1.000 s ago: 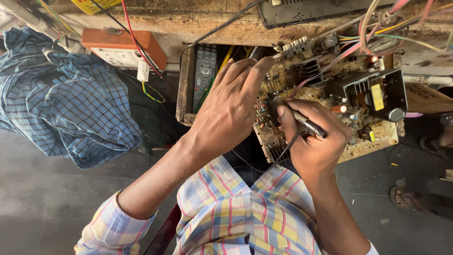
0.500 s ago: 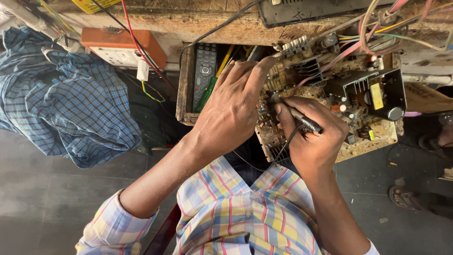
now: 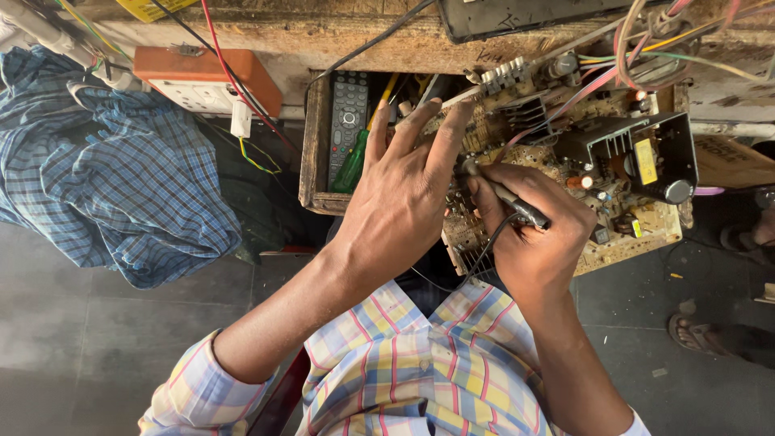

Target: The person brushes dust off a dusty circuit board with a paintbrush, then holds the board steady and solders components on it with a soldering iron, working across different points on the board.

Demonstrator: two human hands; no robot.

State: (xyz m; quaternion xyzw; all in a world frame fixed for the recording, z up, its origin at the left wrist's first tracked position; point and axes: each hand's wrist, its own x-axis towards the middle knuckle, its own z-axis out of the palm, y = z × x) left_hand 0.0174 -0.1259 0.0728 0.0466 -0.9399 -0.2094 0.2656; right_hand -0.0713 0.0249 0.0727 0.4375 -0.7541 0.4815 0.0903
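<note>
One circuit board [image 3: 565, 161] lies tilted across a person's lap, propped against a wooden bench [image 3: 363, 44] at twelve o'clock, likely so its parts face upward. The left hand [image 3: 400, 206] rests on the board's left edge, fingers spread apart, seemingly to steady it. The right hand [image 3: 533, 238] has its fingers clamped around one dark probe [image 3: 504, 194], tip aimed at the board at eleven o'clock. One remote [image 3: 349, 113] lies in one open drawer [image 3: 311, 149] at ten o'clock; one blue cloth [image 3: 105, 186] hangs at nine o'clock
</note>
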